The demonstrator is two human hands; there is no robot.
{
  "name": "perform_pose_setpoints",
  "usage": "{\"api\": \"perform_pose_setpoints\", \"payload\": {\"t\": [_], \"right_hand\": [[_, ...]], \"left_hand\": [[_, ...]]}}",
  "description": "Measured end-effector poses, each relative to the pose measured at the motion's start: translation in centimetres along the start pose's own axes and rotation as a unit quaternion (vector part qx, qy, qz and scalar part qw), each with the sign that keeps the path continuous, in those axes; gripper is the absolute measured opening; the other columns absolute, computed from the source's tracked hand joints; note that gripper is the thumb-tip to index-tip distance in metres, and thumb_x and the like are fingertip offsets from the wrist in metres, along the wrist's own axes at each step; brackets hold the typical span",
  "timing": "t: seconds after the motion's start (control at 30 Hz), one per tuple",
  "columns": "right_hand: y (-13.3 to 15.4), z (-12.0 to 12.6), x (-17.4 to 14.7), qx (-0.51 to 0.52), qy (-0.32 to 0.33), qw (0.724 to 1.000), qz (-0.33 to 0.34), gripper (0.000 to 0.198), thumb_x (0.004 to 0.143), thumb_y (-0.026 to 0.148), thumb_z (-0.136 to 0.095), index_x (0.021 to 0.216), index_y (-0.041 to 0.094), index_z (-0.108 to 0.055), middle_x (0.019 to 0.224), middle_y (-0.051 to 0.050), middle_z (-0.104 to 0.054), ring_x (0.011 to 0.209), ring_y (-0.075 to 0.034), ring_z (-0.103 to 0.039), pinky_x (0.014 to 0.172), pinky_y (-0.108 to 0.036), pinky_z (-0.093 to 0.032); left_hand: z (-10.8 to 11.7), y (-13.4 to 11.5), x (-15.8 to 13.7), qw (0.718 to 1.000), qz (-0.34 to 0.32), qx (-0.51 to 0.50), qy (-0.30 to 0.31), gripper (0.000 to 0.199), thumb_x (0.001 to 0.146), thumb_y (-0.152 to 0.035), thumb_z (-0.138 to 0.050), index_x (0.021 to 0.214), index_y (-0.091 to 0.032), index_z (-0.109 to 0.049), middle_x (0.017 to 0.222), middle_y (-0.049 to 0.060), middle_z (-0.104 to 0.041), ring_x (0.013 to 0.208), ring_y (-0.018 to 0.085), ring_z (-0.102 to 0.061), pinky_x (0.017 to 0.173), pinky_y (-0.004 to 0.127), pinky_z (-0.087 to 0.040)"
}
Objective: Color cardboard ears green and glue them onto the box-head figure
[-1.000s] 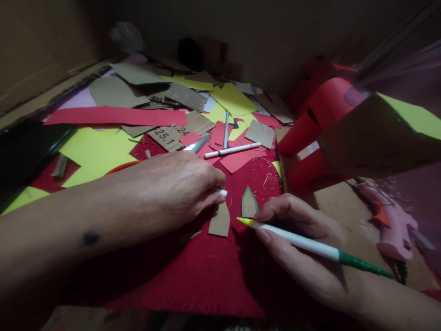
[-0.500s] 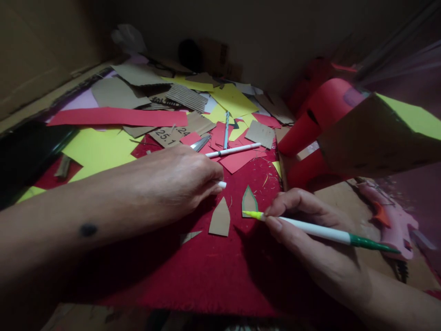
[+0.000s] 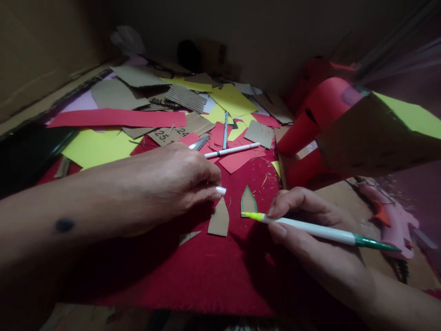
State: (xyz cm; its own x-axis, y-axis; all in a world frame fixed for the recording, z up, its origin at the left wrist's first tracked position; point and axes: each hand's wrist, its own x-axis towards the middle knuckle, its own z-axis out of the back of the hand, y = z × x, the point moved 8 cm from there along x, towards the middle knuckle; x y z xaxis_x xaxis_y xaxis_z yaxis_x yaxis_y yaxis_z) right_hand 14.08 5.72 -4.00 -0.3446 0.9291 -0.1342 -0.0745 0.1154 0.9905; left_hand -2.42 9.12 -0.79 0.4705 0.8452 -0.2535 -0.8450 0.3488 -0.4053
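My right hand (image 3: 310, 230) is closed around a white marker (image 3: 317, 231) with a yellow tip and a dark green end. The yellow tip is at the lower left edge of a small pointed cardboard piece (image 3: 248, 202) with a green border; whether it touches cannot be told. My left hand (image 3: 189, 179) pinches a small white-ended thing (image 3: 221, 190), mostly hidden by the fingers. Just below those fingertips lies a second, plain pointed cardboard piece (image 3: 218, 220). Beyond the left hand are partly covered scissors (image 3: 200, 143) and a white pen (image 3: 232, 150).
Cardboard scraps (image 3: 188, 97), yellow paper (image 3: 99, 149) and a red strip (image 3: 117, 118) cover the back of the red cloth (image 3: 193, 280). At right stand red paper tubes (image 3: 299, 131) with a cardboard box shape (image 3: 361, 138). A pink glue gun (image 3: 396, 220) lies beyond my right hand.
My left hand and forearm have shifted slightly, with the white end now lower and nearer the plain piece's tip. The right hand and marker have barely moved.
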Motion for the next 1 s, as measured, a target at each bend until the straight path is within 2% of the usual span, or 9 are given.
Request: {"api": "perform_pose_setpoints", "payload": {"t": [0.13, 0.23, 0.5, 0.67, 0.8, 0.9, 1.0], "right_hand": [[-0.7, 0.6, 0.3, 0.058, -0.002, 0.998, -0.016, 0.008, 0.08, 0.024, -0.07, 0.085, 0.025, -0.064, 0.066, 0.003, -0.06, 0.053, -0.006, -0.048, 0.046, -0.015, -0.038], [-1.2, 0.5, 0.4, 0.101, 0.005, 0.994, -0.031, 0.01, 0.08, 0.025, -0.071, 0.086, 0.025, -0.064, 0.065, 0.004, -0.06, 0.054, -0.006, -0.049, 0.046, -0.015, -0.038], [-1.2, 0.2, 0.5, 0.127, 0.025, 0.991, -0.032, 0.01, 0.08, 0.025, -0.07, 0.088, 0.026, -0.064, 0.065, 0.003, -0.06, 0.053, -0.007, -0.05, 0.046, -0.018, -0.04], [-0.8, 0.1, 0.5, 0.106, 0.028, 0.994, -0.009, 0.009, 0.08, 0.026, -0.07, 0.088, 0.027, -0.065, 0.066, 0.002, -0.061, 0.053, -0.008, -0.05, 0.045, -0.019, -0.039], [0.5, -0.4, 0.1, 0.066, 0.06, 0.995, 0.038, 0.008, 0.084, 0.03, -0.066, 0.092, 0.027, -0.065, 0.071, 0.0, -0.063, 0.056, -0.011, -0.054, 0.049, -0.023, -0.044], [2.2, -0.7, -0.4, 0.0, 0.079, 0.99, 0.113, 0.01, 0.087, 0.025, -0.062, 0.097, 0.026, -0.065, 0.077, -0.001, -0.065, 0.061, -0.013, -0.058, 0.053, -0.026, -0.047], [3.7, -0.9, -0.9, -0.078, 0.09, 0.973, 0.198, 0.015, 0.085, 0.02, -0.062, 0.099, 0.023, -0.067, 0.081, -0.004, -0.066, 0.072, -0.017, -0.062, 0.061, -0.029, -0.049]], "left_hand": [[-0.7, -0.6, -0.1, 0.996, -0.013, -0.08, 0.041, 0.029, 0.085, -0.04, -0.048, 0.067, -0.024, -0.063, 0.054, -0.004, -0.06, 0.043, 0.009, -0.049, 0.037, 0.018, -0.031], [-0.9, -1.4, -0.3, 0.991, -0.039, -0.114, 0.054, 0.027, 0.086, -0.036, -0.05, 0.065, -0.023, -0.063, 0.052, -0.005, -0.059, 0.042, 0.007, -0.048, 0.038, 0.016, -0.03], [-0.7, -2.5, -0.1, 0.987, -0.086, -0.134, 0.017, 0.026, 0.088, -0.033, -0.051, 0.068, -0.024, -0.065, 0.059, -0.007, -0.063, 0.049, 0.005, -0.052, 0.043, 0.015, -0.035], [-0.8, -2.2, -0.4, 0.989, -0.092, -0.12, 0.002, 0.027, 0.088, -0.039, -0.049, 0.07, -0.025, -0.064, 0.057, -0.006, -0.06, 0.047, 0.007, -0.05, 0.039, 0.018, -0.032], [-0.5, -3.3, -1.0, 0.98, -0.144, -0.138, -0.005, 0.024, 0.089, -0.034, -0.05, 0.071, -0.025, -0.064, 0.055, -0.007, -0.058, 0.046, 0.005, -0.049, 0.04, 0.016, -0.033], [0.1, -4.5, -1.7, 0.971, -0.179, -0.158, -0.021, 0.022, 0.089, -0.025, -0.052, 0.07, -0.023, -0.063, 0.054, -0.009, -0.055, 0.046, 0.003, -0.048, 0.043, 0.013, -0.033], [0.7, -5.0, -2.4, 0.968, -0.177, -0.174, -0.034, 0.022, 0.088, -0.02, -0.053, 0.068, -0.021, -0.062, 0.053, -0.01, -0.052, 0.045, 0.002, -0.045, 0.042, 0.013, -0.032]]}}
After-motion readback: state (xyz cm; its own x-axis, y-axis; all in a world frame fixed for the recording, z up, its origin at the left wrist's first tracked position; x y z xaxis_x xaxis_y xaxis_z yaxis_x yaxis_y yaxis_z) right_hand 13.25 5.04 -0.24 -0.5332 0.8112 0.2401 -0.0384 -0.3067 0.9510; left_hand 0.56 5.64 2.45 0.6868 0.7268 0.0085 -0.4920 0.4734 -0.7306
